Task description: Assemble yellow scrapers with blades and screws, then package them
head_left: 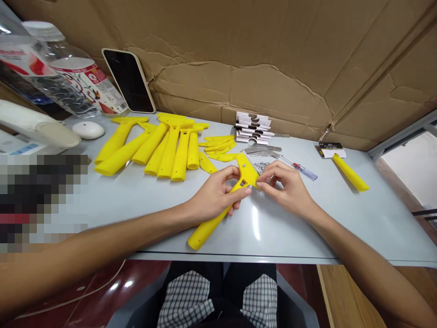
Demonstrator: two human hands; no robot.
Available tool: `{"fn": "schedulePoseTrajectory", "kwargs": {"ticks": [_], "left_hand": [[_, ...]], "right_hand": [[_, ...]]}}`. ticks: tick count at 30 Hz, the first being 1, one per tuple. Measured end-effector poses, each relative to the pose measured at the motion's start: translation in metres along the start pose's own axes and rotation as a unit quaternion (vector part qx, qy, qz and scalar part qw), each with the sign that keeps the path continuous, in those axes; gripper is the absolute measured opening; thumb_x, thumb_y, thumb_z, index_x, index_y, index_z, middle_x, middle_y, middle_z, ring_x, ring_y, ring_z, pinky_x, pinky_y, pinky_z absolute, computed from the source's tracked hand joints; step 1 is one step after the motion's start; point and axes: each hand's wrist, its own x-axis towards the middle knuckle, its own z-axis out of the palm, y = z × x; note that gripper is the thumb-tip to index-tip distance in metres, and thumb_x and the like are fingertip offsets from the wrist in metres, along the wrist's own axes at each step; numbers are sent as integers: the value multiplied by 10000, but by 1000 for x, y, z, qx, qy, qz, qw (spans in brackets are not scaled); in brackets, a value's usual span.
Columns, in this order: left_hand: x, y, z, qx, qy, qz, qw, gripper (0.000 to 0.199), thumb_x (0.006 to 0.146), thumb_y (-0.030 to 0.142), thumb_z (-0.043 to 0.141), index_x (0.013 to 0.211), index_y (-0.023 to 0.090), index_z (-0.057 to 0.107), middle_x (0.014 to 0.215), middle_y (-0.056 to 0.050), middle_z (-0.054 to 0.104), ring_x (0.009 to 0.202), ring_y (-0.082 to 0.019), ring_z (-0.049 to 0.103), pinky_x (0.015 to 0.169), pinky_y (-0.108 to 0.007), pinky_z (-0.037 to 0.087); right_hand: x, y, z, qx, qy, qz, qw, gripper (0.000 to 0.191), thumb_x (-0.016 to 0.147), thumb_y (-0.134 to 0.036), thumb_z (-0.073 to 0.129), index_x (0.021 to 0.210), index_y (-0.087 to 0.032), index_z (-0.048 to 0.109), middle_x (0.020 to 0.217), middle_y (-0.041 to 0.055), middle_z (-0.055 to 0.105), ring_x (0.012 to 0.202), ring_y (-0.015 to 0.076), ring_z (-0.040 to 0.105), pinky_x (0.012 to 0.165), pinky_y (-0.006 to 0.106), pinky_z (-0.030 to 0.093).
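Observation:
My left hand (218, 193) is wrapped round the neck of a yellow plastic scraper (208, 230), which slants with its handle end toward me. One small metal screw (243, 166) sits in the scraper's head. The fingertips of my right hand (287, 184) are pinched on another small screw (256, 182) at the near corner of that head. Just behind lies a pile of loose screws (261, 166), partly hidden by my right hand. Thin metal blades (262, 149) and a screwdriver with a clear handle (305, 171) lie beyond it.
Several yellow scraper handles (153, 146) lie at the left, beside flat yellow pieces (218, 145). White card-like sleeves (252, 127) are stacked at the back. A carded scraper (350, 172) lies right. A phone (129, 81), bottles (85, 77) and a white mouse (88, 130) stand or lie back left.

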Motion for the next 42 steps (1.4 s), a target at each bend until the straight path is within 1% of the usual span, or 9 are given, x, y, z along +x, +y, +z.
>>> {"fn": "schedulePoseTrajectory", "kwargs": {"ticks": [5,13,25,29,32,34,37,40,42], "left_hand": [[0,4,0,-25,9,-1,1000,472,794,303,958,1124,180,642,890,6,680,560,-95,642,400,-210,496],[2,0,-2,-46,25,14,999,464,774,303,964,1105,183,663,1037,-37,692,557,-85,636,400,-236,496],[2,2,-2,-43,27,5,999,477,774,327,973,1107,196,657,812,7,666,546,-116,624,409,-242,466],[1,5,-3,-38,21,2,999,472,777,336,970,1111,186,671,841,-4,693,547,-115,642,426,-243,484],[2,5,-4,-25,5,-1,1000,448,809,355,950,1128,166,698,943,-33,736,574,-112,676,469,-244,528],[4,4,-6,-10,-4,-1,1000,443,837,362,927,1164,156,711,1078,-72,764,596,-109,699,494,-250,553],[5,2,-9,32,27,-11,999,657,817,308,928,1394,168,647,1265,-137,766,581,-122,724,509,-280,580],[3,2,-14,127,91,21,987,1058,788,248,935,1696,246,394,1381,-160,759,557,-138,734,571,-332,631],[0,2,-17,231,101,86,964,1000,845,268,888,1720,270,404,1410,-152,776,615,-161,760,682,-379,672]], "right_hand": [[-1,3,0,1,0,-17,1000,22,979,-236,819,978,-220,833,994,47,728,829,157,680,665,313,584],[-2,1,0,-67,21,-113,991,119,973,-147,757,1041,-218,824,1041,52,702,814,147,665,687,323,586],[-2,4,-1,-85,11,-144,986,169,986,-133,740,1093,-223,836,1070,65,701,819,157,694,695,336,597],[-2,3,-1,-43,12,-83,996,178,992,-184,753,1155,-215,818,1062,62,724,789,147,691,695,337,619],[-1,3,-3,48,8,41,998,231,989,-284,779,1208,-214,758,1064,64,754,809,173,734,679,350,638],[1,3,-5,111,-12,124,986,301,963,-328,806,1226,-216,713,1046,62,775,808,193,764,672,362,643],[4,3,-6,176,-49,193,964,358,924,-344,837,1216,-224,670,925,28,788,734,198,775,689,382,643],[5,3,-6,198,-44,213,956,359,905,-349,858,1181,-232,661,875,9,787,698,197,776,704,390,634],[5,2,-5,197,-38,215,956,359,907,-356,864,1174,-231,660,865,7,788,688,195,776,720,395,630]]}}
